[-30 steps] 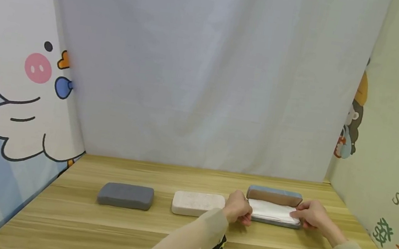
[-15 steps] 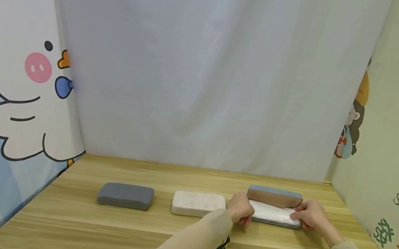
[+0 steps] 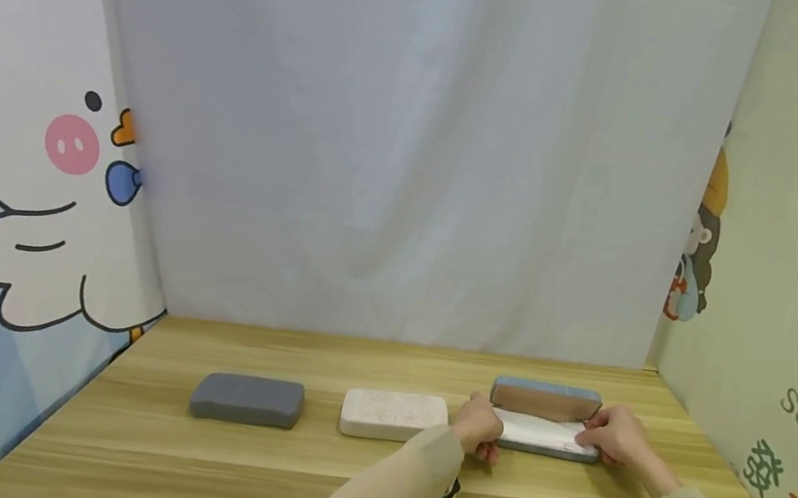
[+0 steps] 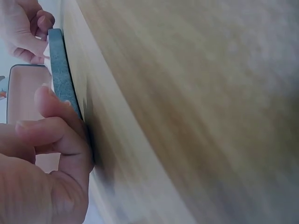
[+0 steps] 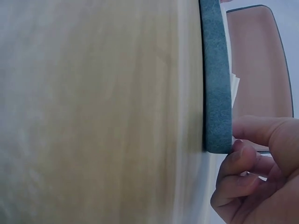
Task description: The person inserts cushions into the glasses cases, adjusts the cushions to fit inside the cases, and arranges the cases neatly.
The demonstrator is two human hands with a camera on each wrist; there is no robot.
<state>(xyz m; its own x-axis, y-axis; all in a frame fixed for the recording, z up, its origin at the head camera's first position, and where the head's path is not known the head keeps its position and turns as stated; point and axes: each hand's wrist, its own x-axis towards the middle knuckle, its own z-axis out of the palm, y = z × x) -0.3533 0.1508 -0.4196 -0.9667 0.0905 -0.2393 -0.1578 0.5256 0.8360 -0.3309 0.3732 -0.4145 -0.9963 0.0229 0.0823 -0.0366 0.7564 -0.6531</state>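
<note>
An open glasses case [image 3: 546, 451], blue outside with a pinkish-brown lining, lies at the right of the table, its lid [image 3: 545, 401] raised at the back. Inside it a folded white cloth [image 3: 534, 429] is spread along its length. At the case's left end my left hand [image 3: 477, 426] has its fingers curled and grips the cloth's end, its fingertips partly hidden. My right hand [image 3: 619, 440] pinches the cloth at the opposite end, thumb inside the case and the other fingers curled outside its end wall. The right wrist view shows a loose white corner [image 5: 235, 88] sticking up.
Left of the open case lie a closed cream case [image 3: 392, 415] and, farther left, a closed grey case [image 3: 246, 399]. All rest on a wooden table [image 3: 188, 474]. A pale curtain [image 3: 412, 150] hangs behind its far edge.
The white cloth's surface has shifted and now looks slanted and creased toward its right end. Both hands stay at the case's ends; the left has moved slightly right. The head view has tilted a little.
</note>
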